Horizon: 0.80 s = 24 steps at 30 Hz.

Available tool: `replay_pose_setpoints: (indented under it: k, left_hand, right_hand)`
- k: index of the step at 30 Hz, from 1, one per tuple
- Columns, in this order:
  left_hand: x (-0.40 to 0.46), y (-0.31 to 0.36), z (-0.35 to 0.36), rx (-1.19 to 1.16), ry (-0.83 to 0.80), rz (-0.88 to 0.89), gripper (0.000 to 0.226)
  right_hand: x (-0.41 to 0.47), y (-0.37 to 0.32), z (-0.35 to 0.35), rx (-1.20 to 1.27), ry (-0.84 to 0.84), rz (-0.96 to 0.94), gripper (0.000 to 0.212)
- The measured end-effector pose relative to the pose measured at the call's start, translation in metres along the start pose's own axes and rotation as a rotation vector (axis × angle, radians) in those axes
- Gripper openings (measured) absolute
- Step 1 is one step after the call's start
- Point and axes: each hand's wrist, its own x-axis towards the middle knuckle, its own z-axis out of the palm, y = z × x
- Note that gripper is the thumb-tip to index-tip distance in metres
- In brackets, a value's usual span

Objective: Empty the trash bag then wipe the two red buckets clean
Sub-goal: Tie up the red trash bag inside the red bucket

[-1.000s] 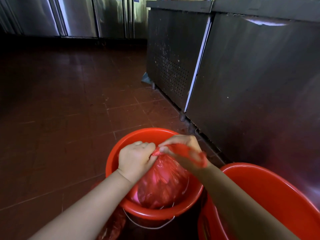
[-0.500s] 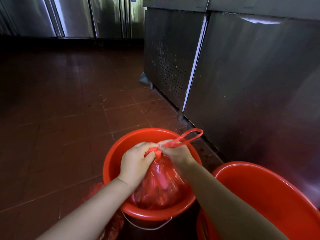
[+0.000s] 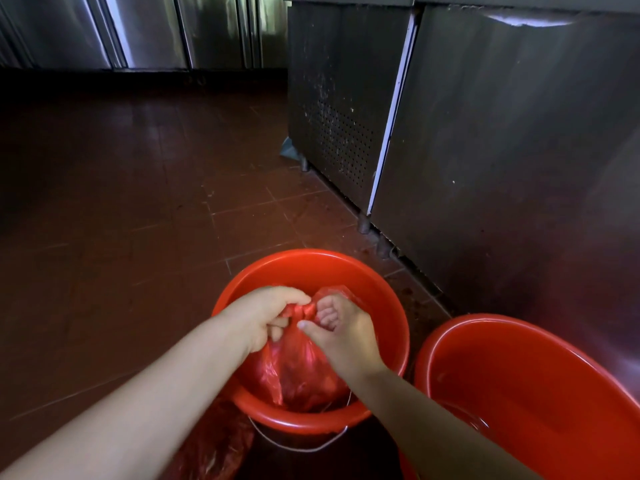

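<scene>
A full red plastic trash bag (image 3: pixel 301 372) sits inside a round red bucket (image 3: pixel 311 268) on the floor. Its twisted, knotted neck (image 3: pixel 304 310) is pinched between both hands. My left hand (image 3: pixel 266 317) grips the neck from the left. My right hand (image 3: pixel 341 329) holds it from the right, palm turned up, with loose bag plastic behind the fingers. A second, larger red bucket (image 3: pixel 519 389) stands close to the right, with a little water in its bottom.
Stainless steel cabinets (image 3: pixel 502 140) line the right side, close behind the buckets. More steel doors (image 3: pixel 145 29) stand at the far wall. Crumpled red plastic (image 3: pixel 221 441) lies on the floor by the first bucket's near left. Dark red floor tiles (image 3: pixel 121 202) stretch to the left.
The bag's loop that stuck out to the right is pulled in. The neck is now a tight knot between my hands, and my right hand has turned palm up.
</scene>
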Motion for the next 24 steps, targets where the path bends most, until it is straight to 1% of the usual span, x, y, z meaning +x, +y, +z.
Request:
replay_pose_setpoints:
  k: [3,6,8,9,10,12,13,14,15,16,18,20,22,23,24]
  left_hand:
    - [-0.005,0.003,0.0,0.061,-0.053,0.042,0.015]
    - [-0.01,0.004,-0.003,0.141,-0.057,0.128,0.023]
    - [-0.013,0.007,-0.007,0.199,-0.081,0.221,0.026]
    - [-0.015,0.01,-0.009,0.263,-0.079,0.304,0.025]
    - [-0.017,0.013,-0.012,0.389,-0.061,0.418,0.023]
    - [-0.018,0.016,-0.017,0.832,0.024,0.698,0.014]
    - [-0.019,0.016,-0.02,1.045,0.09,0.829,0.013]
    - [-0.02,0.015,-0.025,1.174,0.149,0.936,0.016]
    - [-0.02,0.012,-0.031,1.216,0.175,1.009,0.021]
    - [-0.018,0.008,-0.038,1.211,0.175,1.045,0.025]
    - [-0.012,-0.003,-0.055,1.208,0.168,1.028,0.024]
    - [-0.004,-0.02,-0.062,1.267,0.181,0.926,0.024]
    - [0.003,-0.035,-0.061,1.333,0.166,0.855,0.026]
    - [0.006,-0.041,-0.06,1.349,0.162,0.845,0.026]
    - [0.007,-0.045,-0.062,1.361,0.176,0.844,0.027]
  right_hand:
    - [0.004,0.003,-0.004,-0.159,0.043,-0.099,0.02]
    - [0.008,0.008,-0.008,-0.226,0.052,-0.236,0.012]
    - [0.013,0.008,-0.015,-0.227,0.038,-0.308,0.015]
    - [0.018,0.006,-0.02,-0.227,0.029,-0.347,0.017]
    - [0.022,0.004,-0.026,-0.236,0.023,-0.402,0.021]
    - [0.031,-0.005,-0.037,-0.268,-0.002,-0.523,0.024]
    - [0.035,-0.01,-0.042,-0.274,-0.037,-0.561,0.025]
    - [0.037,-0.014,-0.048,-0.276,-0.077,-0.588,0.027]
    - [0.038,-0.016,-0.052,-0.289,-0.109,-0.609,0.03]
    - [0.038,-0.016,-0.057,-0.325,-0.137,-0.616,0.029]
    - [0.038,-0.009,-0.067,-0.442,-0.202,-0.595,0.024]
    - [0.036,0.004,-0.068,-0.574,-0.28,-0.586,0.018]
    - [0.034,0.015,-0.062,-0.68,-0.393,-0.571,0.014]
    - [0.033,0.02,-0.06,-0.718,-0.437,-0.554,0.013]
    - [0.033,0.022,-0.06,-0.734,-0.444,-0.539,0.012]
